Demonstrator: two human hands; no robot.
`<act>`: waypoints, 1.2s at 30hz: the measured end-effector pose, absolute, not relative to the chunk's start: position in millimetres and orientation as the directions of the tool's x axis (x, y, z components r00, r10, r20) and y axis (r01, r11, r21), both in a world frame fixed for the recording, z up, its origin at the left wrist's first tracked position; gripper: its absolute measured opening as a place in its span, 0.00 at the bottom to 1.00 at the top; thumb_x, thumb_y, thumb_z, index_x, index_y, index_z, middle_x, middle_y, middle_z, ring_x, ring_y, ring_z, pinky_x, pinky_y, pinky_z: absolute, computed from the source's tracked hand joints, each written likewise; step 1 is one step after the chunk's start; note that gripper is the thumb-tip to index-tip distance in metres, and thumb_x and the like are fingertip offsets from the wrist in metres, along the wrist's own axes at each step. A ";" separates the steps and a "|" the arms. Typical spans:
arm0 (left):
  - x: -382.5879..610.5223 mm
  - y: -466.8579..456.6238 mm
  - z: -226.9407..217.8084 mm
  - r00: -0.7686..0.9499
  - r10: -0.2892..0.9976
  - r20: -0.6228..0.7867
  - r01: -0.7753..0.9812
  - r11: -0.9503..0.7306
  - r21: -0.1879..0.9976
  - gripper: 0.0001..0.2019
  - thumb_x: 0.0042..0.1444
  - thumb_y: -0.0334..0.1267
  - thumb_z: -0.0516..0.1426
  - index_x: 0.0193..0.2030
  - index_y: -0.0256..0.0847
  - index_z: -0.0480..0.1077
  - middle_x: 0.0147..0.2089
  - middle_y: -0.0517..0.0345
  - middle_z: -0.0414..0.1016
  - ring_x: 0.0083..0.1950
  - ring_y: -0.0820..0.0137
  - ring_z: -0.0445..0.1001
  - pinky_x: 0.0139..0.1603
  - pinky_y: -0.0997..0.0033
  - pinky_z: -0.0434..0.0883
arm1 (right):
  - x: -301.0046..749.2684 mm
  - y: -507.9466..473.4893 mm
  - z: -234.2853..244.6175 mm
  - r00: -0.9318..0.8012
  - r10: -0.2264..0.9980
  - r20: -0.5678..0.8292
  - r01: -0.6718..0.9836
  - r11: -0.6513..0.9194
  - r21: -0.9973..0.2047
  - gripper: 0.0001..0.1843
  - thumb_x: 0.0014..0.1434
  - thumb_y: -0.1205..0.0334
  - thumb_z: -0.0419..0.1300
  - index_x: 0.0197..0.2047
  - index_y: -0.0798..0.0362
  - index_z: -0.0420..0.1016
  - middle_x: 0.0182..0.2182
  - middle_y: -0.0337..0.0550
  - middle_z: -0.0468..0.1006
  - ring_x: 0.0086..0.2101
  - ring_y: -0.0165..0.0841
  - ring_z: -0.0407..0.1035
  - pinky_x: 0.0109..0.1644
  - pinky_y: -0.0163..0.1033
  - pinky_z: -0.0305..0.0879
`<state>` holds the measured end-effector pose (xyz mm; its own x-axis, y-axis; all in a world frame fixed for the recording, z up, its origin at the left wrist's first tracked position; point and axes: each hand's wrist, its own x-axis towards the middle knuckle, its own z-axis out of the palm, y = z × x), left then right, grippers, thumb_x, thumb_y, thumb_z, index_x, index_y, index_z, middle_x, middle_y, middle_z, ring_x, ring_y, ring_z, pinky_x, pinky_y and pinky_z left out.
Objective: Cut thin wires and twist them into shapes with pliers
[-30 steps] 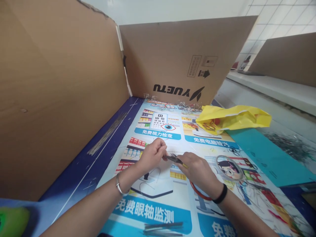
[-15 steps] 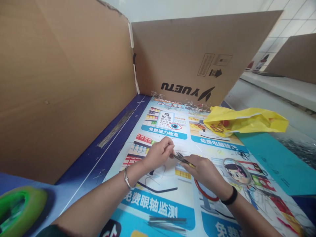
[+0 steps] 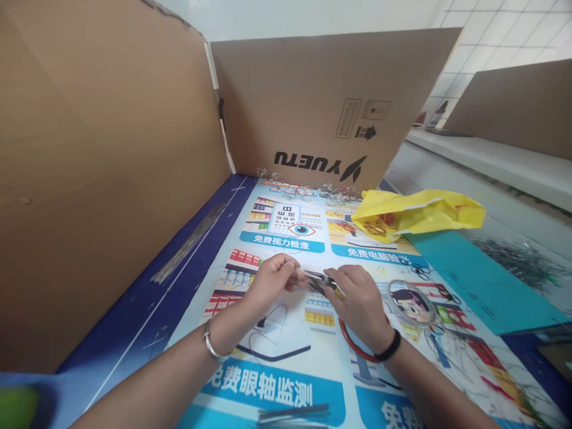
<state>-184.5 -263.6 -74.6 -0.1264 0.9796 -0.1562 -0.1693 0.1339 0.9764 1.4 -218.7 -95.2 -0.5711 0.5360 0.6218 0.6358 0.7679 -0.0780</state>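
My left hand (image 3: 274, 280), with a silver bangle at the wrist, is closed in a pinch over the printed sheet. A thin wire seems to be between its fingertips, mostly hidden by them. In my right hand (image 3: 360, 301) is a pair of pliers (image 3: 318, 279) with dark metal jaws and a bit of yellow on the handle. The jaws point left and meet the left fingertips. Below the hands, several straight wires (image 3: 292, 414) lie in a bundle. Another bundle of thin wires (image 3: 187, 244) rests on the dark blue strip at left.
Cardboard panels (image 3: 330, 101) stand at the left and back. A yellow plastic bag (image 3: 429, 214) lies at right on a teal sheet (image 3: 482, 280), near a heap of wire pieces (image 3: 518, 262). A clear round dish (image 3: 411, 302) sits right of my hands. A green roll (image 3: 18, 405) is at lower left.
The view has shifted, so the green roll is mostly out of frame. My right hand has turned, and the pliers now lie more level, their jaws at the left fingertips.
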 end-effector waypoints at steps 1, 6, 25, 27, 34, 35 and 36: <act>-183.0 -264.9 -73.5 -0.137 0.973 -0.184 -0.216 0.152 0.965 0.07 0.53 0.40 0.53 0.30 0.39 0.63 0.31 0.54 0.78 0.30 0.69 0.77 0.28 0.74 0.67 | 1.3 -220.1 -93.7 -0.570 0.522 0.634 0.639 0.767 -0.057 0.10 0.59 0.61 0.55 0.41 0.55 0.73 0.32 0.46 0.71 0.35 0.36 0.62 0.39 0.40 0.57; -178.7 -272.2 -69.0 -0.110 0.953 -0.281 -0.419 0.211 0.883 0.06 0.51 0.39 0.55 0.31 0.39 0.63 0.35 0.48 0.78 0.37 0.64 0.77 0.36 0.68 0.69 | 0.7 -228.1 -86.3 -0.655 0.423 0.626 0.644 0.746 0.169 0.09 0.57 0.63 0.57 0.42 0.53 0.73 0.32 0.45 0.71 0.34 0.36 0.61 0.38 0.42 0.53; -166.5 -278.5 -68.5 -0.134 0.939 -0.317 -0.434 0.232 0.871 0.04 0.49 0.34 0.56 0.28 0.38 0.64 0.33 0.53 0.76 0.38 0.67 0.75 0.36 0.69 0.68 | 0.1 -236.1 -83.2 -0.741 0.298 0.601 0.585 0.726 0.361 0.12 0.59 0.68 0.55 0.47 0.53 0.70 0.34 0.44 0.73 0.36 0.36 0.62 0.39 0.43 0.53; -165.5 -279.0 -69.2 -0.133 0.938 -0.319 -0.439 0.233 0.868 0.04 0.49 0.34 0.56 0.28 0.38 0.64 0.32 0.54 0.75 0.37 0.68 0.75 0.36 0.68 0.69 | -0.1 -236.7 -83.2 -0.744 0.300 0.597 0.579 0.736 0.352 0.11 0.60 0.68 0.55 0.47 0.53 0.71 0.33 0.44 0.72 0.35 0.35 0.62 0.39 0.43 0.52; -165.2 -278.0 -70.2 -0.125 0.937 -0.325 -0.444 0.240 0.863 0.03 0.48 0.34 0.56 0.27 0.38 0.65 0.30 0.55 0.74 0.34 0.68 0.74 0.35 0.68 0.70 | -0.7 -237.4 -82.0 -0.741 0.298 0.602 0.573 0.748 0.335 0.11 0.60 0.67 0.54 0.46 0.53 0.71 0.31 0.44 0.71 0.34 0.34 0.61 0.38 0.42 0.52; -165.3 -277.8 -70.0 -0.126 0.936 -0.329 -0.442 0.244 0.863 0.03 0.48 0.34 0.56 0.27 0.38 0.65 0.30 0.54 0.74 0.34 0.68 0.74 0.34 0.69 0.70 | -0.7 -237.4 -81.8 -0.740 0.296 0.604 0.572 0.748 0.335 0.10 0.60 0.67 0.54 0.45 0.53 0.71 0.31 0.43 0.71 0.34 0.34 0.61 0.38 0.42 0.51; -165.4 -277.5 -69.7 -0.127 0.934 -0.333 -0.443 0.247 0.862 0.03 0.48 0.34 0.56 0.27 0.38 0.65 0.30 0.54 0.74 0.34 0.69 0.74 0.34 0.69 0.70 | -0.8 -237.3 -81.7 -0.740 0.297 0.604 0.573 0.748 0.335 0.10 0.60 0.67 0.54 0.45 0.53 0.71 0.31 0.43 0.71 0.34 0.34 0.60 0.38 0.42 0.51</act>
